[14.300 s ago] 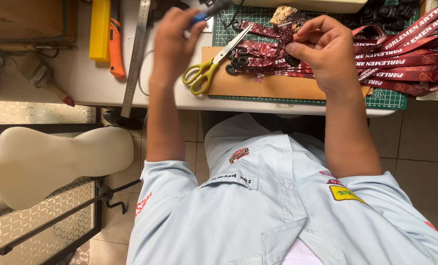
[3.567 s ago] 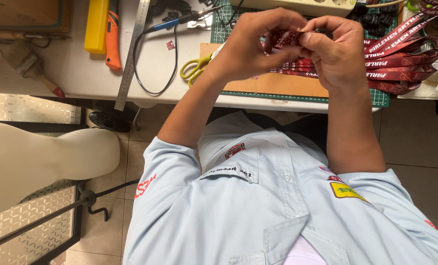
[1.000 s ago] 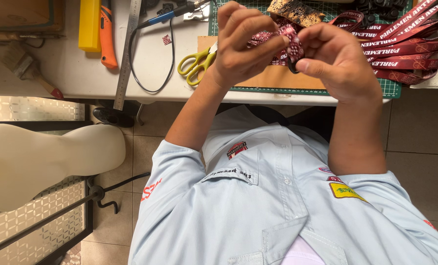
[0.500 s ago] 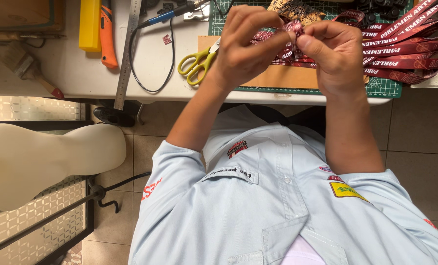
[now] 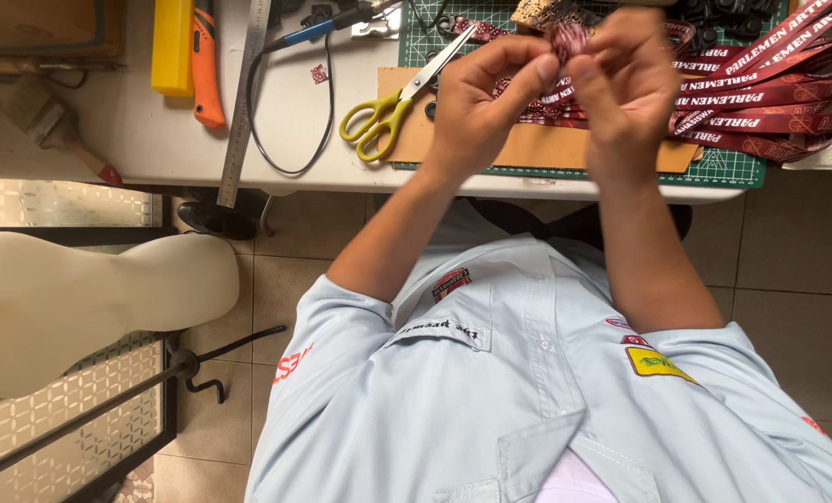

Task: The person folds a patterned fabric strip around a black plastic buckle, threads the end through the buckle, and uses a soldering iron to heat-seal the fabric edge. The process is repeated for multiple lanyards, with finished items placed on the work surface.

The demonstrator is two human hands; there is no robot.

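Shirt (image 5: 528, 410) in pale blue, with small patches on the chest, fills the near foreground, and both forearms reach away from it toward the tabletop (image 5: 136, 140). Beside the person stands a cream-coloured mannequin torso (image 5: 81, 307) on a dark stand over the tiled floor. Above the tabletop edge the left hand (image 5: 477, 98) and right hand (image 5: 626, 84) meet, fingers narrowed to a pinch on a small folded piece of dark red lanyard strap (image 5: 567, 39) held up between their fingertips. Under the hands a tan board (image 5: 528, 144) lies on a green cutting mat (image 5: 723, 168). Yellow-handled scissors (image 5: 383, 107) rest partly on that board, just beside the left hand. A heap of red lanyards (image 5: 770, 98) spreads next to the right hand. Farther along the tabletop lie a steel ruler (image 5: 242, 102), a black cable loop (image 5: 290, 112), an orange-handled tool (image 5: 206, 70) against a yellow block (image 5: 172, 47), and a brush (image 5: 53, 126).
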